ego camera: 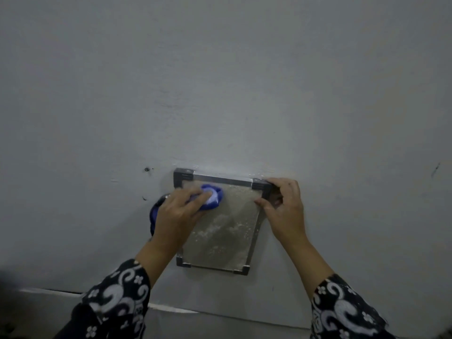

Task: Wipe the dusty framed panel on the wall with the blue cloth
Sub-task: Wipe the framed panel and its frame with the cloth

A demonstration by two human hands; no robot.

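A small framed panel point(220, 238) with a metal frame and dark corner pieces hangs on the grey wall, its surface speckled with pale dust. My left hand point(177, 214) presses a bunched blue cloth point(213, 197) against the panel's upper left area; part of the cloth trails out behind the hand at the left. My right hand point(285, 209) grips the frame's upper right corner and right edge, thumb on the front. Both forearms wear black sleeves with a white pattern.
The plain grey wall point(220, 94) fills the view, with small dark marks point(146, 169) left of the frame and a scratch far right. A pale seam line point(171, 308) runs across the wall below the panel.
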